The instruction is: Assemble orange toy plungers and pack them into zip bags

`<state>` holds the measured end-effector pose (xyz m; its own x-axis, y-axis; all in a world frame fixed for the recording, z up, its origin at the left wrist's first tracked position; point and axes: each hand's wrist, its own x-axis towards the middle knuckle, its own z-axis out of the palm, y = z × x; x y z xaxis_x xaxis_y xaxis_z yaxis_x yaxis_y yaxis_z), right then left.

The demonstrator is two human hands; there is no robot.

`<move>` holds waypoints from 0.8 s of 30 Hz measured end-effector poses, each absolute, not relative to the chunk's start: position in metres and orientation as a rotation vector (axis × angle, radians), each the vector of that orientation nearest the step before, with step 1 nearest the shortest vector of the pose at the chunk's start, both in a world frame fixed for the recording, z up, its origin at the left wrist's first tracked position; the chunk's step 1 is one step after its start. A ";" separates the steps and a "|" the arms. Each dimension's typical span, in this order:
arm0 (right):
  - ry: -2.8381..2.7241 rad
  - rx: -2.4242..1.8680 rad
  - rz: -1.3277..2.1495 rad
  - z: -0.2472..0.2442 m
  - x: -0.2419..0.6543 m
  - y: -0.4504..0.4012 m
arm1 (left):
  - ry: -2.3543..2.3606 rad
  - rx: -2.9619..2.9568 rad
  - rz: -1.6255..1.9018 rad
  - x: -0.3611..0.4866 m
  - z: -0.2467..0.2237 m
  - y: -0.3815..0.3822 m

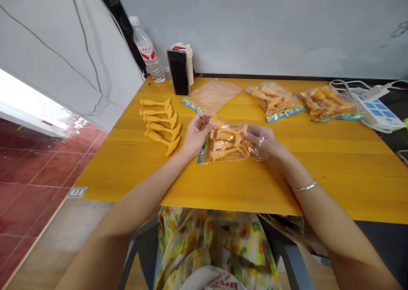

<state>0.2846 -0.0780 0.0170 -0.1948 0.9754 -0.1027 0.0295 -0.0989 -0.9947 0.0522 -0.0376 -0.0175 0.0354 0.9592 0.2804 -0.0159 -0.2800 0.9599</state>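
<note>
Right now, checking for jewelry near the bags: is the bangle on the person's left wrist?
No, the bangle sits on the right wrist; the left wrist shows none.

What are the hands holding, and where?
A clear plastic bag of orange plastic pieces: the left hand grips its striped end, the right hand its clear end.

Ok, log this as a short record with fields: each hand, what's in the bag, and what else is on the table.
Left hand: holds the clear plastic bag near its patterned strip
Right hand: holds the bag's other end; metal bangle on the wrist
Bag contents: orange plastic T-shaped pieces
Loose pieces: five orange pieces in a row, left of the hands
Other bags: two filled bags, one flat bag
Also on table: water bottle, upright phone
</note>
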 end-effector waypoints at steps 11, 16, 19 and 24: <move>-1.444 -1.053 1.445 0.010 0.281 -0.078 | 1.079 1.492 1.469 0.058 -0.014 -0.043; -1.518 -1.150 1.236 0.012 0.277 -0.083 | 1.085 1.555 1.488 0.061 -0.015 -0.045; -1.494 -1.146 1.213 0.014 0.273 -0.085 | 0.951 1.467 1.586 0.061 -0.016 -0.045; -1.284 -1.104 1.362 0.015 0.266 -0.087 | 0.824 1.292 1.677 0.062 -0.012 -0.045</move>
<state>0.2663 -0.0874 0.0148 -0.1621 0.9867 -0.0121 -0.0465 -0.0198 -0.9987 0.0621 -0.0454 -0.0124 -0.1131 0.9034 0.4135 -0.2249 -0.4287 0.8750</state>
